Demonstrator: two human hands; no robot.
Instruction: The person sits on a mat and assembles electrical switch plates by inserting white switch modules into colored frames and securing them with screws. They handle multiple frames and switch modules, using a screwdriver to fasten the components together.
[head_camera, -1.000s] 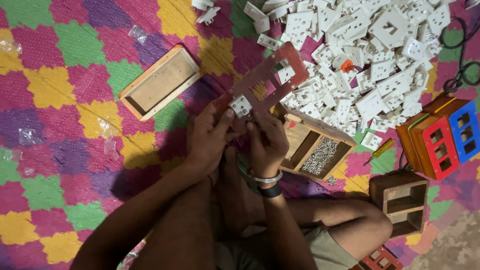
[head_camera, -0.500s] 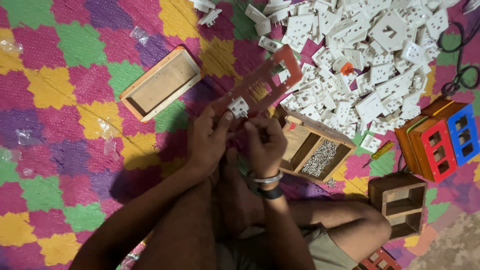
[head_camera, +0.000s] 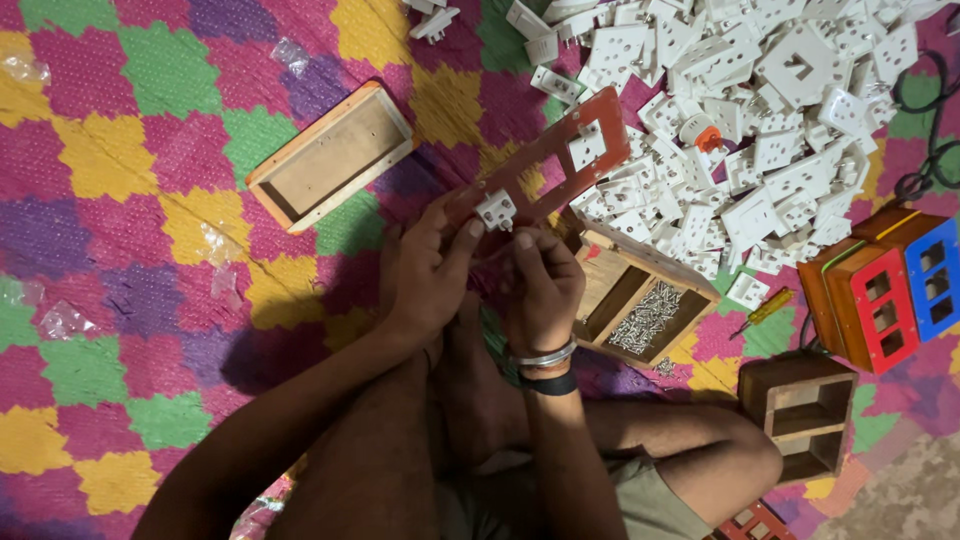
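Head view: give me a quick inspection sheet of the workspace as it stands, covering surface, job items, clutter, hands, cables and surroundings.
Surface: patchwork mat in pink, yellow, green and purple.
Job's things: brown cut-out plate held tilted above the mat; one white socket module at its near end, another white module seated further up.
Clutter: pile of white modules, empty wooden box, tray of screws, yellow-handled screwdriver, red and blue frames, open wooden box, clear plastic scraps.
Grippers: left hand grips the plate's near end; right hand at the module, fingers curled.
Cables: black cable at the right edge.
Surroundings: bare floor at lower right.
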